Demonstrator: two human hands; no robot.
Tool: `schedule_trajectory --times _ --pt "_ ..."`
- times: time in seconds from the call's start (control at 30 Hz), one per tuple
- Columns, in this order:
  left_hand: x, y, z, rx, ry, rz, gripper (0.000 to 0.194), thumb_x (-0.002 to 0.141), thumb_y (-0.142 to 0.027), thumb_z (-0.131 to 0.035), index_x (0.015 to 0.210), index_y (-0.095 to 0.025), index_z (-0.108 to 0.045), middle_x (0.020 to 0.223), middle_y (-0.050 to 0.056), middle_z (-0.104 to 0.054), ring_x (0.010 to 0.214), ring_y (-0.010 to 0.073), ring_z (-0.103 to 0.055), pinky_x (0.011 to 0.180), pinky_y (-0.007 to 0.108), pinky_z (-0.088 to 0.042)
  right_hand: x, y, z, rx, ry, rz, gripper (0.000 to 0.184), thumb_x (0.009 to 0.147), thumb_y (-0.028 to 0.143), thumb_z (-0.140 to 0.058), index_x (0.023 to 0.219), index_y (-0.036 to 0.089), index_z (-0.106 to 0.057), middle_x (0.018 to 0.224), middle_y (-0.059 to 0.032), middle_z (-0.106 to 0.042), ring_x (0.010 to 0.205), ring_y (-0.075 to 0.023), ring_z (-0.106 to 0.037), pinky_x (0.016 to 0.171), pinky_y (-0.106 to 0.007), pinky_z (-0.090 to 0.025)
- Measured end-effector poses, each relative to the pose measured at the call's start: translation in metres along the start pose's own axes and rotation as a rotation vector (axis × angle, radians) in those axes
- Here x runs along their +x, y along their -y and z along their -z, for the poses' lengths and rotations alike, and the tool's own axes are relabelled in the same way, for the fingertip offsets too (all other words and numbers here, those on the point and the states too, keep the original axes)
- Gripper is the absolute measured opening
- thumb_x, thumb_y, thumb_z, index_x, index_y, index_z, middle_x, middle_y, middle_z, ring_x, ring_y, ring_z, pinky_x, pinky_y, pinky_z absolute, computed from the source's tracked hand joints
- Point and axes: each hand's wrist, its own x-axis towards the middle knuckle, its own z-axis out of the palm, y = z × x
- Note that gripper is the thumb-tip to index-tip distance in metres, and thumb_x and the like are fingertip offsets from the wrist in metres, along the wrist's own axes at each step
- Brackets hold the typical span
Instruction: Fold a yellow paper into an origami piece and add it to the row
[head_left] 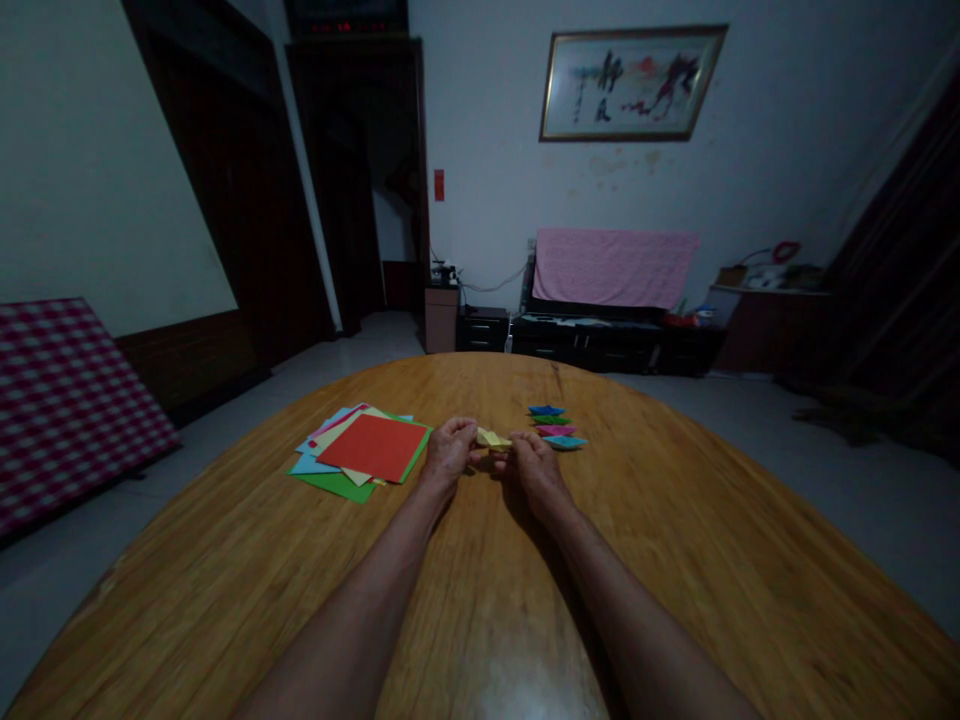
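Observation:
Between my two hands is a small yellow folded paper boat (494,440), held just above the table. My left hand (451,450) pinches its left end, and my right hand (534,464) grips the right end. The fingers partly cover it. Just beyond my right hand lie several folded paper boats in a row: a dark blue one (547,411), a green one (551,421), a pink one (556,431) and a light blue one (565,442). To the left of my left hand is a loose pile of coloured paper sheets (375,447), with a red square on top.
The round wooden table (480,620) fills the foreground. Past its far edge stand a low black cabinet (585,343) and a pink cloth (615,267) draped over a screen-shaped object. A checkered panel (71,405) leans at the left, and a doorway opens behind.

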Motion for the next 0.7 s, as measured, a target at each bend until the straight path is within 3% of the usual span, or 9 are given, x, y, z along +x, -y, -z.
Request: schedule_trajectory --times 0.2,0.37,0.5,0.7 --pt "0.0 0.0 0.0 0.002 -0.026 0.008 0.026 0.067 -0.034 -0.059 0.085 -0.016 -0.056 0.059 -0.004 -0.056 0.037 0.0067 -0.047 0.035 0.016 -0.034 0.005 -0.004 0.003 -0.106 0.036 0.042 0.019 0.069 0.026 -0.047 0.084 0.019 -0.054 0.06 -0.0004 -0.064 0.048 -0.0143 -0.058 0.049 -0.025 -0.049" --pt "0.001 0.0 0.0 -0.009 -0.029 0.003 0.026 0.066 -0.033 -0.058 0.085 -0.015 -0.057 0.058 -0.005 -0.056 0.036 0.006 -0.046 0.036 0.017 -0.034 0.005 0.0 0.004 -0.17 0.066 0.051 0.019 0.07 0.029 -0.046 0.08 0.019 -0.059 0.062 -0.0013 -0.066 0.056 -0.0171 -0.062 0.054 -0.027 -0.05" --pt "0.0 -0.002 -0.001 -0.031 -0.03 0.01 0.025 0.065 -0.032 -0.058 0.084 -0.016 -0.057 0.057 -0.005 -0.055 0.035 0.0065 -0.045 0.035 0.017 -0.033 0.001 0.003 0.002 -0.282 0.064 0.103 0.019 0.067 0.034 -0.058 0.079 0.018 -0.057 0.067 -0.0017 -0.067 0.061 -0.0179 -0.064 0.058 -0.028 -0.051" --pt "0.0 -0.003 -0.002 -0.114 -0.019 -0.029 0.02 0.063 -0.027 -0.061 0.077 -0.015 -0.056 0.057 -0.005 -0.055 0.043 0.0065 -0.049 0.041 0.017 -0.037 -0.005 0.005 -0.001 -0.44 0.057 0.242 0.032 0.061 0.033 -0.07 0.084 0.02 -0.053 0.071 -0.0029 -0.067 0.066 -0.019 -0.065 0.059 -0.028 -0.05"
